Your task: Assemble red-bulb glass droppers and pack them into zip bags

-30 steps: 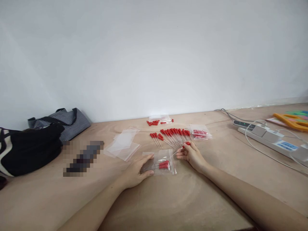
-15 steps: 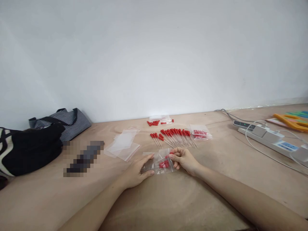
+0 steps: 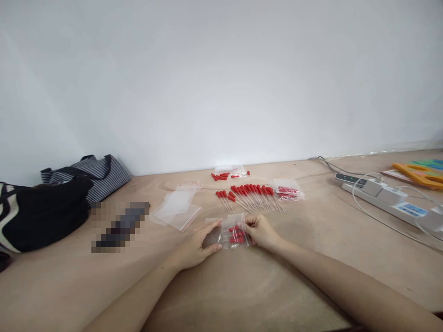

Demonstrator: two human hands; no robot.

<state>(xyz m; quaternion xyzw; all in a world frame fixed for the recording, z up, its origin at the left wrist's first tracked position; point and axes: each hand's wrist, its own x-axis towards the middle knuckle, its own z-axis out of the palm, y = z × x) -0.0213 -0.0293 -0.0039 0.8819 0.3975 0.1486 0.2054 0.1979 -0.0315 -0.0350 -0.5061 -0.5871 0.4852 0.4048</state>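
A small clear zip bag (image 3: 226, 240) lies on the table in front of me, with several red-bulbed droppers (image 3: 237, 237) inside it, their bulbs toward the right. My left hand (image 3: 195, 246) rests around the bag's left end, thumb and index finger on either side of it. At the right end, the closed fingers of my right hand (image 3: 261, 233) pinch the bag's edge; some of those fingertips are hidden. Beyond the bag lies a fanned row of loose droppers (image 3: 256, 196) with red bulbs and thin clear stems.
Flat empty zip bags (image 3: 178, 205) lie left of the droppers. Loose red bulbs (image 3: 221, 176) are near the wall, and a filled bag (image 3: 289, 191) lies right. A power strip (image 3: 391, 200) with cables is at right; a black bag (image 3: 44, 216) and striped bag (image 3: 107, 180) are at left.
The dropper that my right hand held at the bag's mouth has gone left, into the bag beside the others. My right fingers have closed in at the bag's edge; my left hand stays put.
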